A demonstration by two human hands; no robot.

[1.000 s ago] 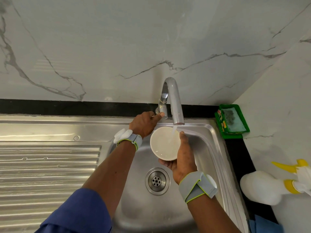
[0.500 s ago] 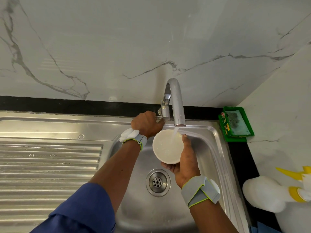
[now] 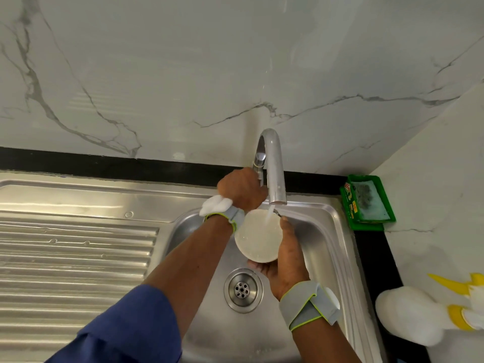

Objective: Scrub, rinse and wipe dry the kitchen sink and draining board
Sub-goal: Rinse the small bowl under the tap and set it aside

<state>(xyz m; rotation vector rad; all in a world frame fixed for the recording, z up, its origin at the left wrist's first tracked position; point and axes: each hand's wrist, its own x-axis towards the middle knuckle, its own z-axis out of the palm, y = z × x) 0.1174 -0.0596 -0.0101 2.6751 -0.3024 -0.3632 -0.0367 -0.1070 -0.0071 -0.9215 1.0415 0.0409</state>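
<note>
Head view: person stands at a stainless sink [image 3: 323,231], both arms reaching in. Left hand [image 3: 242,191] is clenched round the base of the tap [image 3: 274,166], where the control sits. The control itself is hidden under the fingers, so I can't tell which way it is set. Water [image 3: 269,214] runs from the spout, so this hand is likely there to regulate or cut the flow. Right hand [image 3: 286,260] grasps a white bowl [image 3: 258,235] from below and the side, thumb up along the rim. It holds the bowl over the basin directly under the spout so the stream lands inside. The bowl looks nearly full and sits over the basin, above and just behind the drain [image 3: 243,290], so any overflow falls into the sink.

Judgement: this is the rinse step, filling the bowl to pour over surfaces the fixed spout can't reach. The draining board [image 3: 78,258] lies to the left of the basin, ribbed and with streaks on it, neither hand near it. No wipe-down visible yet.

A green tray [image 3: 349,205] with a scrub pad sits on the black counter strip at the back right corner, just beside the sink rim, handy but out of the splash. A white spray bottle [image 3: 408,315] with yellow trigger lies on its side at the right, apart from both hands. Grey wristbands on both wrists, blue sleeve [image 3: 125,328] on the left arm.
</note>
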